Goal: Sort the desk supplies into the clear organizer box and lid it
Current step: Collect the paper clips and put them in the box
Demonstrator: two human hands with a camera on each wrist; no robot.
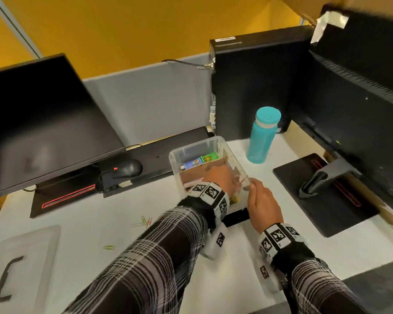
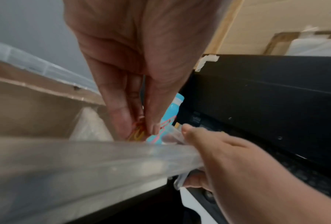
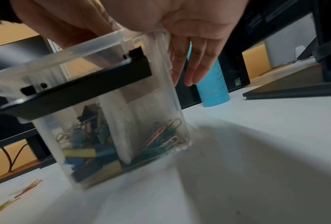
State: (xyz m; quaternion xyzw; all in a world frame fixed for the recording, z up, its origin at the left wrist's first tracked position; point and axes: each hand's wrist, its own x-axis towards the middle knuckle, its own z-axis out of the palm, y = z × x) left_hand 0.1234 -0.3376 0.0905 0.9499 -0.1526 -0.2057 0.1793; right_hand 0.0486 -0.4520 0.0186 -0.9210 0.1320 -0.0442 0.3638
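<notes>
The clear organizer box (image 1: 196,143) stands mid-desk, split by brown cardboard dividers (image 1: 213,166). My left hand (image 1: 220,177) reaches down into its near right compartment and pinches several coloured paper clips (image 2: 139,131) between thumb and fingertips (image 2: 122,121). My right hand (image 1: 259,196) grips the box's right rim (image 2: 103,154), thumb on top and fingers (image 3: 195,65) down the outside wall. Through the wall I see binder clips (image 3: 87,144) in one section and paper clips (image 3: 162,136) in another. The clear lid (image 1: 25,252) with its black handle lies at the near left.
Loose paper clips (image 1: 145,220) and one green clip (image 1: 108,247) lie on the desk left of the box. A teal bottle (image 1: 262,137) stands just right of it. A monitor (image 1: 43,123), mouse (image 1: 127,168), PC tower (image 1: 254,87) and a second monitor's stand (image 1: 322,191) ring the workspace.
</notes>
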